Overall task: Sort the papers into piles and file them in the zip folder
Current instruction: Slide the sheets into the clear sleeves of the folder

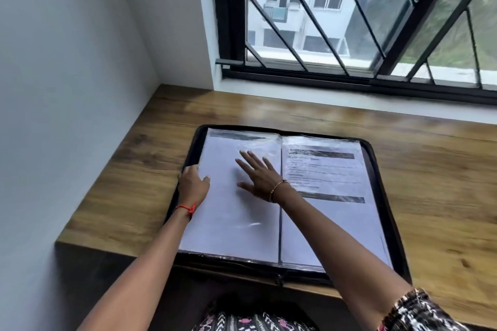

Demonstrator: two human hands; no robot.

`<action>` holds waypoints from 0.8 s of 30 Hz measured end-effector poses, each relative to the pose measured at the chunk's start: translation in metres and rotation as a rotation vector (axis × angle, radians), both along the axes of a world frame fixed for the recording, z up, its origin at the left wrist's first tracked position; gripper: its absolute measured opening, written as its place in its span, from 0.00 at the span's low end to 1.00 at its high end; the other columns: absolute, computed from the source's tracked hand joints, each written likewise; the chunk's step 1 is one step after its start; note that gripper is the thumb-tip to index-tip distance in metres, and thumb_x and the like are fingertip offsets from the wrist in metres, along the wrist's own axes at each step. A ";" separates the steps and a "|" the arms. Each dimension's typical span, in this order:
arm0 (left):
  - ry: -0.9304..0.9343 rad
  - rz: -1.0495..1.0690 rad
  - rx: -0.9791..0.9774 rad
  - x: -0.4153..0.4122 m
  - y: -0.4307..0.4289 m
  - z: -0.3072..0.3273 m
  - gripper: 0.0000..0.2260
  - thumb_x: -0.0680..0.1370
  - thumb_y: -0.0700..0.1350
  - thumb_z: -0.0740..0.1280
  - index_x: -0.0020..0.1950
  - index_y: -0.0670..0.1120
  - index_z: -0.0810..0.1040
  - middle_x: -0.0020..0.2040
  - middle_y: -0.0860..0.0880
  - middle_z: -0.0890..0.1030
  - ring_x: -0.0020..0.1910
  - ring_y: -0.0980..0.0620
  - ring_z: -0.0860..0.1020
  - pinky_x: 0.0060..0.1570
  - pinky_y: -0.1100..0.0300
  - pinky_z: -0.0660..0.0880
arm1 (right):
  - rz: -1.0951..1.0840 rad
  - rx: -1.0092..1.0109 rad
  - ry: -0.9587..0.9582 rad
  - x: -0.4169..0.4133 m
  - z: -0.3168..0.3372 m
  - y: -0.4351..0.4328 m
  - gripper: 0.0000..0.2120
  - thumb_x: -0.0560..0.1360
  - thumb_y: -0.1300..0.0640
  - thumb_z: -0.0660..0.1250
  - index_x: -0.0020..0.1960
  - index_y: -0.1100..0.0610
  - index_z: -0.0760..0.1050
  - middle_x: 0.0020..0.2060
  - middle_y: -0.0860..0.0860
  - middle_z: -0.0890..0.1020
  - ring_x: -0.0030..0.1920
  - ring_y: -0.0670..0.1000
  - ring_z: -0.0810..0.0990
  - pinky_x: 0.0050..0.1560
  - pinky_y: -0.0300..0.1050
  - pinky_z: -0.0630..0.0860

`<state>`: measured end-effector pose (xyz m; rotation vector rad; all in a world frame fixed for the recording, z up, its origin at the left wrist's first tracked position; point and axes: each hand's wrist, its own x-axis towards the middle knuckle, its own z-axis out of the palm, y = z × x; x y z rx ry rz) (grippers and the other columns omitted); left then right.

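Zip folder (242, 267) lies open flat on counter (430, 169), near its front edge, below window (349, 21). Left sleeve (228, 223) shows blank sheet. Right sleeve (322, 169) shows printed sheet. Your left grip (193, 182) is clamped on outer edge of left sleeve, thumb on top. Your right grip (259, 177) is apart: fingers straight and spread, palm down on left sleeve, near spine.

The desk (430, 164) is warm brown with dark wood grain. The zip folder (242, 267) is black at its rim; its left page (231, 217) is plain white, its right page (322, 169) white with grey print and dark bands. A red thread (187, 207) circles the left wrist, a gold bracelet (277, 188) the right. The sleeve (419, 309) is mottled black and white. The window frame (228, 21) is black.
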<state>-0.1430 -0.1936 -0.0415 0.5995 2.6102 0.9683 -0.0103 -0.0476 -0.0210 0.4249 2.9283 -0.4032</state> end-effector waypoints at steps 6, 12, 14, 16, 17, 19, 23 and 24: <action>0.010 -0.004 0.122 -0.005 -0.006 0.009 0.05 0.73 0.32 0.66 0.46 0.32 0.78 0.42 0.40 0.79 0.41 0.46 0.74 0.42 0.60 0.69 | -0.013 -0.063 -0.138 -0.003 -0.011 -0.012 0.34 0.78 0.40 0.51 0.76 0.52 0.40 0.76 0.48 0.41 0.76 0.48 0.39 0.73 0.55 0.35; 0.063 0.099 0.153 -0.013 -0.005 0.011 0.06 0.71 0.30 0.67 0.46 0.32 0.81 0.43 0.35 0.82 0.45 0.40 0.80 0.47 0.55 0.74 | -0.014 -0.066 -0.110 -0.001 -0.013 -0.012 0.34 0.78 0.39 0.50 0.76 0.52 0.40 0.76 0.48 0.41 0.76 0.48 0.39 0.73 0.55 0.34; 0.082 0.117 0.131 -0.014 -0.004 0.013 0.07 0.70 0.30 0.66 0.45 0.34 0.82 0.43 0.35 0.83 0.45 0.38 0.80 0.46 0.52 0.76 | -0.019 -0.077 -0.101 0.001 -0.013 -0.011 0.36 0.76 0.35 0.47 0.76 0.51 0.41 0.76 0.48 0.42 0.76 0.47 0.40 0.72 0.55 0.35; 0.083 0.131 0.104 -0.013 -0.002 0.017 0.07 0.70 0.31 0.65 0.44 0.35 0.83 0.43 0.37 0.83 0.45 0.39 0.80 0.45 0.54 0.75 | -0.020 -0.090 -0.081 0.003 -0.015 -0.009 0.35 0.76 0.35 0.48 0.76 0.51 0.42 0.76 0.47 0.43 0.76 0.47 0.40 0.73 0.55 0.35; 0.074 0.144 0.104 -0.012 -0.001 0.021 0.08 0.70 0.32 0.65 0.44 0.36 0.83 0.43 0.37 0.83 0.45 0.39 0.80 0.45 0.56 0.73 | -0.021 -0.103 -0.060 0.004 -0.016 -0.008 0.34 0.77 0.37 0.50 0.76 0.50 0.43 0.76 0.46 0.43 0.76 0.47 0.40 0.73 0.56 0.36; 0.033 0.155 0.138 -0.013 0.002 0.030 0.08 0.71 0.34 0.65 0.45 0.37 0.83 0.43 0.40 0.83 0.45 0.42 0.79 0.44 0.58 0.71 | -0.025 -0.129 0.006 0.007 -0.016 -0.004 0.31 0.79 0.40 0.52 0.77 0.49 0.45 0.76 0.45 0.44 0.76 0.46 0.41 0.73 0.56 0.37; -0.481 0.145 0.410 -0.026 0.008 0.051 0.11 0.72 0.37 0.62 0.44 0.44 0.84 0.35 0.46 0.79 0.31 0.51 0.74 0.29 0.66 0.69 | -0.093 -0.190 0.161 0.017 -0.006 0.012 0.30 0.79 0.43 0.55 0.76 0.50 0.49 0.76 0.45 0.47 0.75 0.44 0.44 0.74 0.52 0.43; -0.686 0.078 0.503 -0.027 0.007 0.059 0.11 0.71 0.38 0.62 0.41 0.46 0.85 0.34 0.47 0.77 0.28 0.52 0.73 0.26 0.67 0.68 | -0.131 -0.220 0.203 0.020 -0.004 0.017 0.30 0.79 0.44 0.56 0.76 0.52 0.51 0.76 0.45 0.49 0.75 0.44 0.46 0.74 0.51 0.45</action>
